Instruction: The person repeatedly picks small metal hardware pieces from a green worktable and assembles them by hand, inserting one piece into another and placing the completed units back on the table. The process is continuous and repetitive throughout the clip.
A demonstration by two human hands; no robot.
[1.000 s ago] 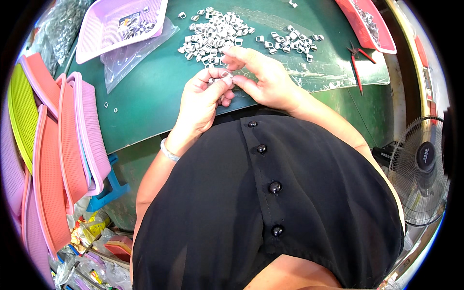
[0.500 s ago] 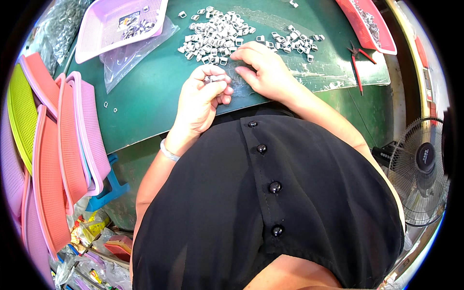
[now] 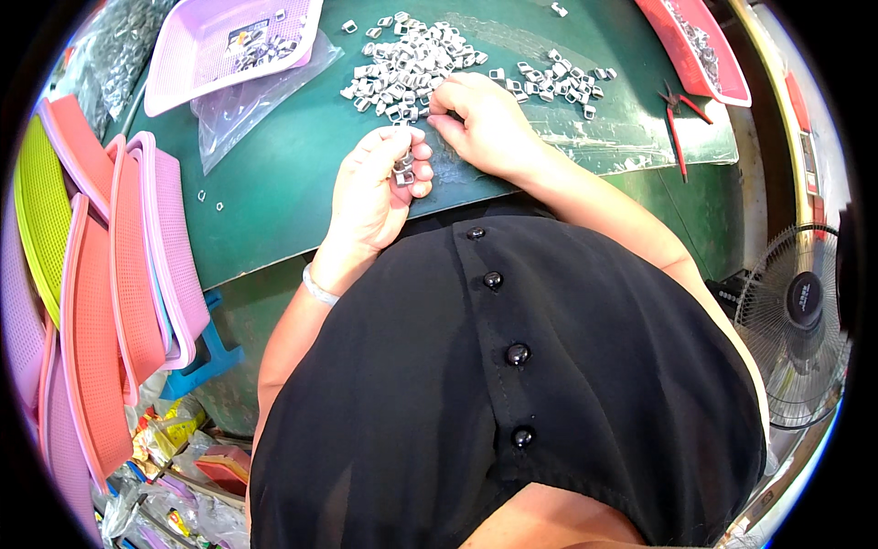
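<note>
My left hand [image 3: 370,188] is closed around several small silver metal loops [image 3: 403,170], lined up between thumb and fingers above the table's near edge. My right hand [image 3: 480,119] has thumb and forefinger drawn together at the near right side of a big pile of the same loops [image 3: 412,59]. What its fingertips pinch, if anything, is hidden. To the right of that pile lies a smaller scatter of loops [image 3: 558,80].
The green table [image 3: 274,210] bears a lilac basket [image 3: 187,55] on a clear plastic bag [image 3: 242,110], a pink basket [image 3: 709,55], and red-handled pliers [image 3: 676,133]. Stacked coloured baskets [image 3: 96,339] stand left; a fan [image 3: 796,320] is at the right.
My right hand has moved slightly left and up to the pile, its thumb and forefinger closing. My left hand has turned a little, so the loops in it show more.
</note>
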